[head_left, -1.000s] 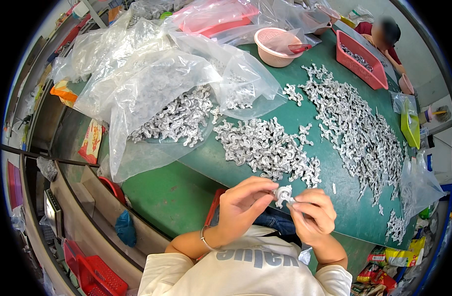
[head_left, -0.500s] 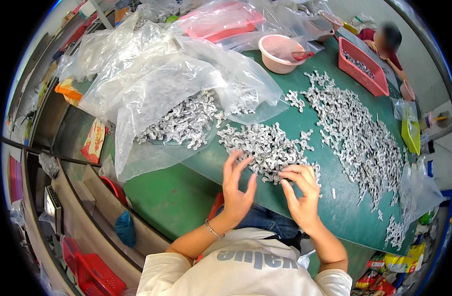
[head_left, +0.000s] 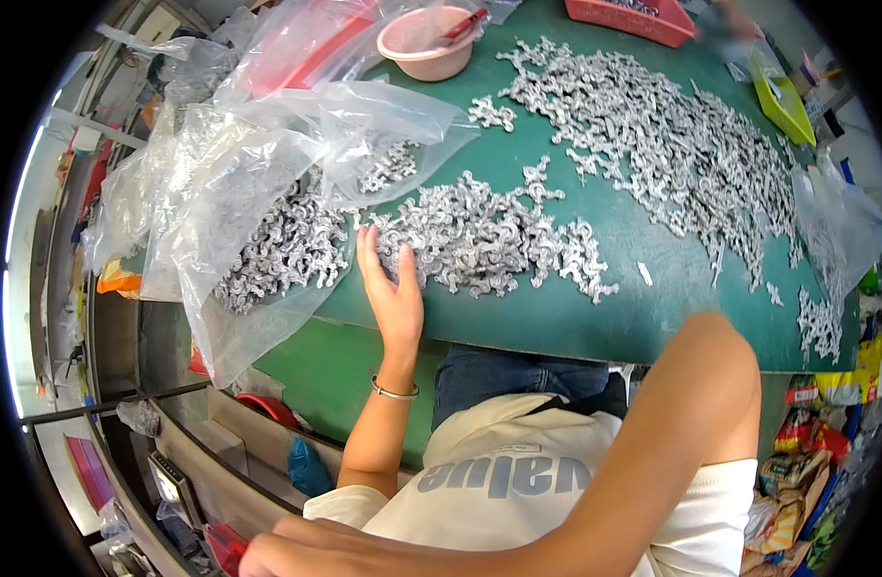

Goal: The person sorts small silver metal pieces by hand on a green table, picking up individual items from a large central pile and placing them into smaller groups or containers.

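Note:
My left hand (head_left: 395, 296) is upright at the left end of a pile of small grey curved metal parts (head_left: 470, 231), fingers stretched out and thumb apart. Its fingertips reach the edge of the pile, and nothing shows in its grasp. Across my body, my right arm stretches to the lower left. There my right hand (head_left: 311, 550) is partly cut off by the picture's lower edge, beside a red plastic basket (head_left: 226, 546). Its fingers are hidden, so any hold cannot be made out. More grey parts (head_left: 287, 240) lie in a clear plastic bag (head_left: 239, 159) left of my left hand.
A larger spread of grey parts (head_left: 662, 144) covers the right of the green table (head_left: 556, 327). Beyond are a pink bowl (head_left: 428, 60) with a red-handled tool, a pink tray (head_left: 643, 27) and a yellow-green tray (head_left: 782, 104). Shelving stands left; packages (head_left: 816, 433) lie right.
My right hand has left the pile and swung across my body to the lower left. My left hand has shifted to the pile's left end. The view has turned.

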{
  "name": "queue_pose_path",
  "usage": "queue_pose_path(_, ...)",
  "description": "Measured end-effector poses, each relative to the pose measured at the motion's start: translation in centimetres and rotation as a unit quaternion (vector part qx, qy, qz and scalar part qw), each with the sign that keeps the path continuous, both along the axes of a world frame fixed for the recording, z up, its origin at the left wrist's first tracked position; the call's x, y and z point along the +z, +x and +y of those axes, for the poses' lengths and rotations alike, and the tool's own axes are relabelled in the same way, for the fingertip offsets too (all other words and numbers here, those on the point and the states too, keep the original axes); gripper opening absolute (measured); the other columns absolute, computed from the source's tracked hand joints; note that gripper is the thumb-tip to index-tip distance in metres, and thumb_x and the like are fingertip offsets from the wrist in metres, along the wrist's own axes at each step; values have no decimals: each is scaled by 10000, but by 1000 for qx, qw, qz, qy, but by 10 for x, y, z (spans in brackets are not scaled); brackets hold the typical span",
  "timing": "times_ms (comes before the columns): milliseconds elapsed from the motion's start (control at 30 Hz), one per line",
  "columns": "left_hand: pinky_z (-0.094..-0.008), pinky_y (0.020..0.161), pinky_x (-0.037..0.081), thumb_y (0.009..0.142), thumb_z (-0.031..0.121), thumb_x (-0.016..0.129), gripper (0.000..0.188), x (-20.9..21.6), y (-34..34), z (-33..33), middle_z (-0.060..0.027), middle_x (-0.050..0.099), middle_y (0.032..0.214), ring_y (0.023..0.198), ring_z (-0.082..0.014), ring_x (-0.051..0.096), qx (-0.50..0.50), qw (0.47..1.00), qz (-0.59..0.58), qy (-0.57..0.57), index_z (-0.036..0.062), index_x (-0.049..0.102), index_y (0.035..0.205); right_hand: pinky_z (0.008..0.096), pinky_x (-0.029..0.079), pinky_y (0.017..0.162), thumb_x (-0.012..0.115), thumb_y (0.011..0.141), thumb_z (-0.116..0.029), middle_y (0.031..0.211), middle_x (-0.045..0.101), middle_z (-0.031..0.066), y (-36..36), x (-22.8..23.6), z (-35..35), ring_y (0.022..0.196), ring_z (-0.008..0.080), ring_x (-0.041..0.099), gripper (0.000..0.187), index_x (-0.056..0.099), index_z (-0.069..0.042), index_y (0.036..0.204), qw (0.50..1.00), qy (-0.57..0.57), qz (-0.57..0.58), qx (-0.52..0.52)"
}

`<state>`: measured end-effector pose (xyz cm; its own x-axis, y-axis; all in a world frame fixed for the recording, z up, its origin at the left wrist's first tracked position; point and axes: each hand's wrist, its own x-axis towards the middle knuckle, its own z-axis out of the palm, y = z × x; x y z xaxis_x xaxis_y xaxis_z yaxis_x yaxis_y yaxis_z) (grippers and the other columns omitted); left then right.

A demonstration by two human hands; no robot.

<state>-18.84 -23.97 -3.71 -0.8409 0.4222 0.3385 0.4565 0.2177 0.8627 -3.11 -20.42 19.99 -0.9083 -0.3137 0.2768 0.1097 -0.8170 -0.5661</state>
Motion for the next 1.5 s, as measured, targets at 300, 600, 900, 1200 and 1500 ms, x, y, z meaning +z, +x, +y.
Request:
queue_pose_path(300,-401,1041,243,856,181,578,469,4,-3,10,-237,329,1335,1262,-344,307,79,993,59,-68,-18,423,1251,299,420,770,400,867,-22,971,537,164,23,14,-16,883,224,523,180,481,36,1018,993,75,7,-92)
queue_pose_path(600,-374,971,335,852,208,578,345,-5,-25,14,-174,532,1162,1096,-306,476,-36,997,37,-61,5,549,1129,280,351,923,472,921,-191,1142,502,75,33,-18,37,1051,140,456,332,442,0,1191,981,136,10,-138)
queue_pose_path(900,-367,926,369,835,198,584,296,0,-8,23,-171,541,1115,1070,-305,485,-60,994,89,-14,10,590,1062,365,291,986,707,697,-153,1211,434,141,50,-160,115,1146,261,395,643,404,-38,1252,656,605,-120,-435)
queue_pose_path(1200,-409,1010,290,841,224,568,367,8,11,19,-217,419,1239,1210,-379,342,-33,993,113,-18,6,532,1135,526,201,1022,854,437,-367,1383,236,209,13,-195,113,1280,420,209,1168,229,-72,1379,459,791,-1,-404)
queue_pose_path(1500,-307,812,420,796,105,662,521,-1,25,-60,-96,418,1037,904,-176,469,272,894,-101,342,-3,334,1184,542,196,990,780,608,-277,1313,325,203,18,-173,105,1240,422,255,807,383,-1,1253,345,820,52,-453)
